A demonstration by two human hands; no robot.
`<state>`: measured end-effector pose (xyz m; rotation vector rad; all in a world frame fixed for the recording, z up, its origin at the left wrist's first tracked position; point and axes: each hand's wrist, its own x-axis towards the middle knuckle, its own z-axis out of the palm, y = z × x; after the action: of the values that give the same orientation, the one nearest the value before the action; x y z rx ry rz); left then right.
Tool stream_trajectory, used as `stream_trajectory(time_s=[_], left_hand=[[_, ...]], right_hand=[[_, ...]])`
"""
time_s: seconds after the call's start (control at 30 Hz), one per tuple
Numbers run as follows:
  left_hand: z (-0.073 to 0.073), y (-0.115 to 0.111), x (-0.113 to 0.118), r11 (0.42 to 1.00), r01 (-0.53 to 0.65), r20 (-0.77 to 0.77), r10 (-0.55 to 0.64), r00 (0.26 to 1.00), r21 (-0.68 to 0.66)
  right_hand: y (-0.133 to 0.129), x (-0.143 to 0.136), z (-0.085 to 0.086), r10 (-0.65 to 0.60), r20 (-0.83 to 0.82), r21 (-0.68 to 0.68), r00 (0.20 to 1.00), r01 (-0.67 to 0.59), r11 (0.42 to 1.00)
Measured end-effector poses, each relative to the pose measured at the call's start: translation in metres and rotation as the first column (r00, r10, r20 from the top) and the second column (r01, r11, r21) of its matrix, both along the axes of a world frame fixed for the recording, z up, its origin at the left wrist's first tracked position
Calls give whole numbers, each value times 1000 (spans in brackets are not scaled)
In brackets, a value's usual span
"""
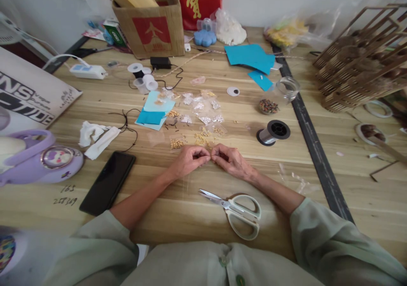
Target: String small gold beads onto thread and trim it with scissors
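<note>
My left hand (193,158) and my right hand (230,159) meet fingertip to fingertip over the table, both closed in a pinch. Whatever lies between the fingers is too small to make out. A faint clear thread seems to run down below my left hand. Just beyond my fingertips are small gold beads (203,138) in loose heaps, with another gold pile (177,143) to the left. Small clear bags of silver pieces (205,115) lie farther back. Scissors (237,209) with cream handles rest nearer my body, blades slightly apart.
A wire spool (274,133) and a tipped jar of colored beads (269,106) stand to the right. On the left lie a black phone (108,182), crumpled tissue (92,134) and a purple bottle (41,156). A cardboard box (149,27) and a wooden rack (359,61) stand behind.
</note>
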<state>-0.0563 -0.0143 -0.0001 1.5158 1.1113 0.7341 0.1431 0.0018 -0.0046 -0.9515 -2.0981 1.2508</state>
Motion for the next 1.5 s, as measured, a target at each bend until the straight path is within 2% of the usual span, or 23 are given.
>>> stream_trajectory(time_s=[0.33, 0.73, 0.83, 0.93, 1.0, 1.13, 1.2, 1.27, 1.37, 1.5], left_hand=[[4, 0, 1, 996, -17, 39, 20, 999, -91], [4, -2, 1, 996, -72, 44, 74, 996, -54], [8, -3, -4, 997, -72, 19, 72, 997, -7], [17, -4, -15, 1000, -11, -88, 14, 996, 26], [25, -5, -24, 998, 47, -246, -34, 969, 47], [39, -8, -37, 974, 216, -538, -149, 829, 63], [43, -9, -40, 956, 277, -597, -168, 784, 95], [42, -11, -40, 934, 330, -620, -179, 764, 136], [38, -13, -37, 904, 381, -635, -181, 751, 193], [31, -14, -29, 899, 384, -624, -177, 761, 213]], right_hand=[[1, 1, 0, -20, -90, -123, 996, 9, 992], [2, 1, -3, -23, -139, -174, 990, -2, 985], [0, 1, -2, -16, -107, -95, 994, 6, 995], [-2, 0, 1, 12, -11, 123, 1000, -10, 992], [-4, 1, 4, 64, 65, 275, 996, -79, 958], [-7, 1, 9, 161, 224, 457, 961, -249, 854], [-9, 2, 10, 180, 279, 487, 943, -300, 820], [-9, 3, 12, 193, 299, 488, 935, -324, 811], [-7, 7, 16, 197, 297, 465, 934, -321, 825], [2, 16, 28, 117, 262, 450, 958, -228, 864]])
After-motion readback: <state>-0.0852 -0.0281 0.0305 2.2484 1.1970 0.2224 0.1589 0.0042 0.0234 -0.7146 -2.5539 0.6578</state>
